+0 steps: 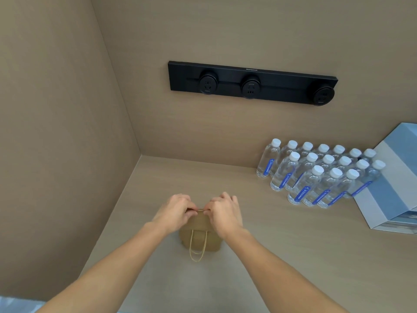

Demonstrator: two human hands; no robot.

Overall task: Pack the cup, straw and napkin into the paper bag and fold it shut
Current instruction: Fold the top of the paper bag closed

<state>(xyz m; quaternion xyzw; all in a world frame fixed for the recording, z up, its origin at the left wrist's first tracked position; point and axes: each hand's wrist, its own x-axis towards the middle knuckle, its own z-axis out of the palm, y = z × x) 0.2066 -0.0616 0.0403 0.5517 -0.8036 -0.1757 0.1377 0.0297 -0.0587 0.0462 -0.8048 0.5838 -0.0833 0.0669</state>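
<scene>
Left hand (177,211) and right hand (222,212) pinch the top edge of the upright paper bag (199,236), contents hidden, handles (197,249) hanging down front, on beige counter (282,256); water bottles (320,175), grey-blue box (392,184) right, socket strip (250,83) on wall.

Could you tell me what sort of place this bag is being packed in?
Probably an office pantry or a hotel service nook. A black power strip is mounted on the beige panelled wall, many identical water bottles stand in rows on the counter, and both hands pinch the paper bag there.
</scene>
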